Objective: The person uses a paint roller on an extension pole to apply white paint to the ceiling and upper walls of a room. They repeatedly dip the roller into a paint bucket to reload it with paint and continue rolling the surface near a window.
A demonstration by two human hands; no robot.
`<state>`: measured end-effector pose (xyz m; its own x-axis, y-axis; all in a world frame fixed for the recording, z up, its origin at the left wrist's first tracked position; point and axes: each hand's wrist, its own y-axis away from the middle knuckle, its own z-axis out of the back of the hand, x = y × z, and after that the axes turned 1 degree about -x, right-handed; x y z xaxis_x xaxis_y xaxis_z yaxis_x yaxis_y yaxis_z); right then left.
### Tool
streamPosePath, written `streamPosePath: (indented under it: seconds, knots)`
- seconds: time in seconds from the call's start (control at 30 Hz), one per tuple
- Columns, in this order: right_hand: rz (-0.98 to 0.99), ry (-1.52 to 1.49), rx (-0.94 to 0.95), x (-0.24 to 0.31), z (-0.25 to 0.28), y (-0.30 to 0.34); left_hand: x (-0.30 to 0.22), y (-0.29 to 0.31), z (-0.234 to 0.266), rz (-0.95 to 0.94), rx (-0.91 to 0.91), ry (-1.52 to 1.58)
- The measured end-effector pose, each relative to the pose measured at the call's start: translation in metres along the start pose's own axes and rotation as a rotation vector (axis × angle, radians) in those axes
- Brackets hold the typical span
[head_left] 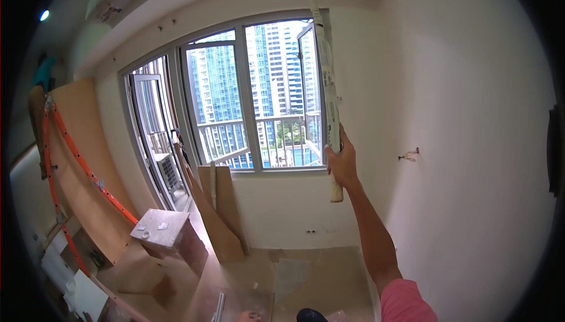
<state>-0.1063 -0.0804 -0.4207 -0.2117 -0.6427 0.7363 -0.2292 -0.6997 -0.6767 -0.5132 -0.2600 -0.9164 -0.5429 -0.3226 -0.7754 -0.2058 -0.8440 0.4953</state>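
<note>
Your right hand (341,163) is raised on an outstretched arm with a pink sleeve, its fingers (333,158) clamped around the lower part of a long pale pole (327,87). You hold the pole nearly upright against the corner where the window (253,98) meets the white wall (459,116), its top end near the ceiling. Below the window, wooden boards (220,213) lean against the wall. An orange ladder (76,163) stands at the left beside a small wooden cabinet (168,234). Your left hand is not visible.
</note>
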Motion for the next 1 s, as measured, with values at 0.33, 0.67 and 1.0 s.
streamPosePath:
  seconds: [0.33, 0.67, 1.0]
  knots:
    - [-0.003, 0.12, 0.022, -0.023, -0.016, -0.179, -0.108, -0.043, 0.044, 0.182, -0.281, 0.272]
    - [0.021, 0.054, 0.002, 0.01, -0.035, -0.22, -0.09, -0.008, 0.034, 0.361, -0.32, 0.417]
    - [-0.023, 0.051, 0.004, 0.058, -0.063, -0.241, -0.022, 0.031, 0.036, 0.455, -0.289, 0.463]
